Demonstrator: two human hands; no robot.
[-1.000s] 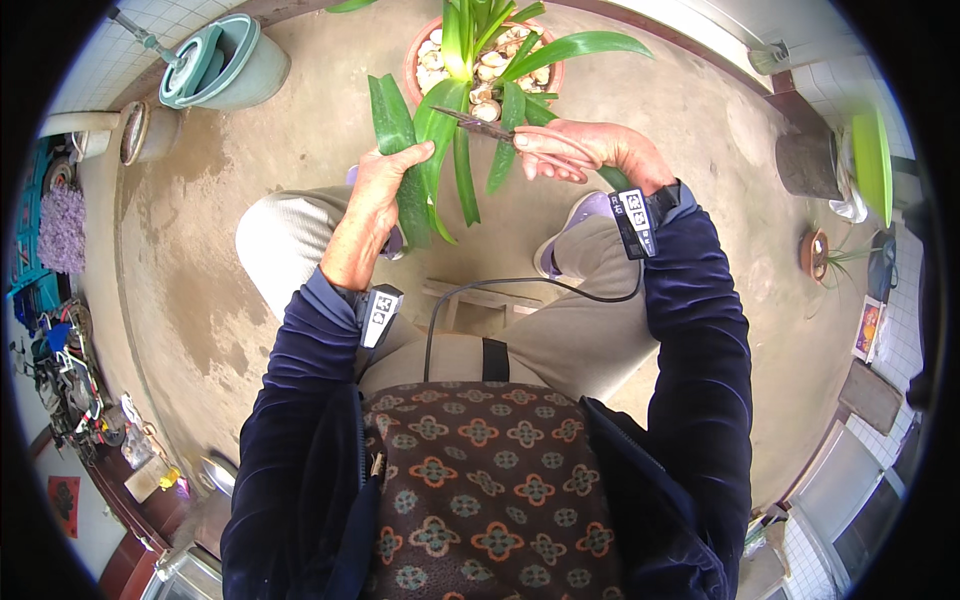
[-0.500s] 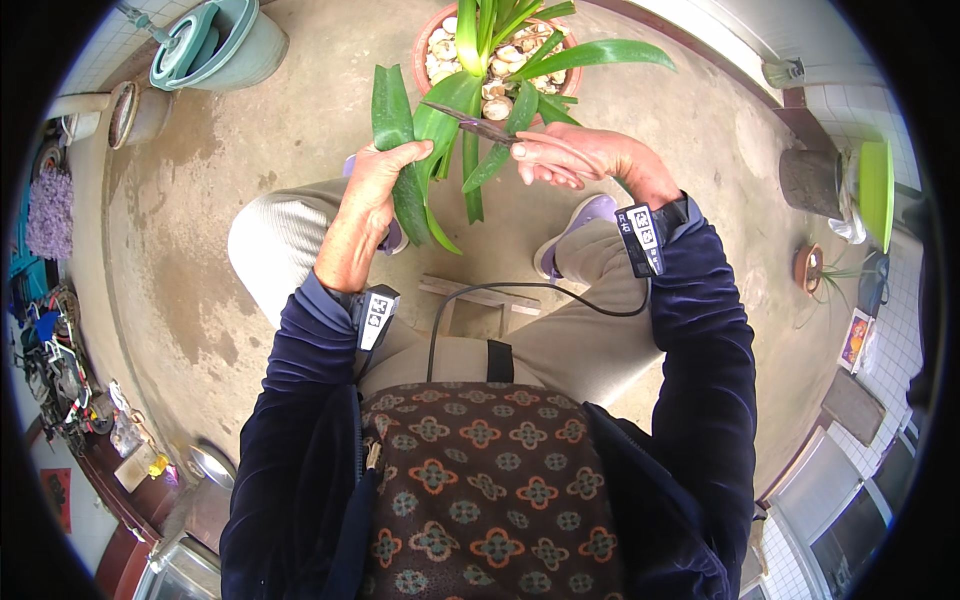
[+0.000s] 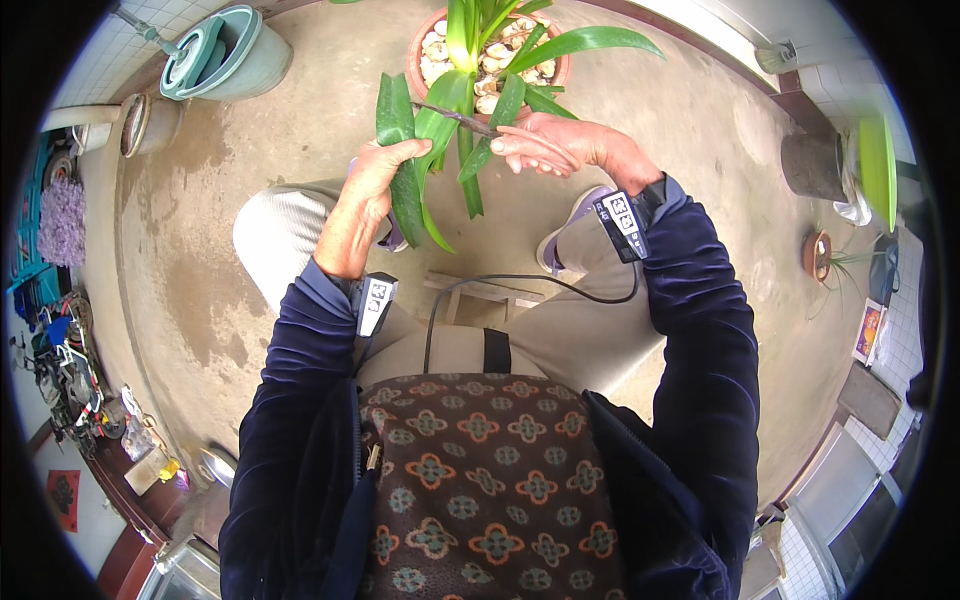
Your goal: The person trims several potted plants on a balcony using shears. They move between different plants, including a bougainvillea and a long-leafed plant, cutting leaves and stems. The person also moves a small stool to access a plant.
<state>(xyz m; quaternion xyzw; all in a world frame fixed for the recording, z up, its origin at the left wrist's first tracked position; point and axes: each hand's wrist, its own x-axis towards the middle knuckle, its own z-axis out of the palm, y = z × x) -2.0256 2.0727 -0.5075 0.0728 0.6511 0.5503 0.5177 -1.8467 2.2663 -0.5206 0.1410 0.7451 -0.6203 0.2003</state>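
A potted plant [image 3: 566, 42] with long, strap-shaped green leaves stands ahead of me, its reddish pot [image 3: 564, 74] topped with pale shells or stones. My left hand [image 3: 380, 170] is closed on a broad green leaf [image 3: 396, 108], thumb pressed across it; the leaf's upper end looks cut straight. My right hand [image 3: 550, 145] grips a pair of scissors [image 3: 470, 121] with pinkish handles. The dark blades point left and lie across a second leaf beside the held one. How far apart the blades are I cannot tell.
Between my feet is a small wooden stool [image 3: 480, 292]. A black cable [image 3: 540, 279] loops over my lap. A grey-green bucket [image 3: 255, 65] stands at the far left, a dark bin [image 3: 808, 165] and a small potted plant [image 3: 817, 257] to the right. A motorbike [image 3: 75, 370] is at the left.
My right hand and the scissors have shifted slightly left, the blade tips now nearer the held leaf. The left hand keeps its hold. The whole view has tilted a little.
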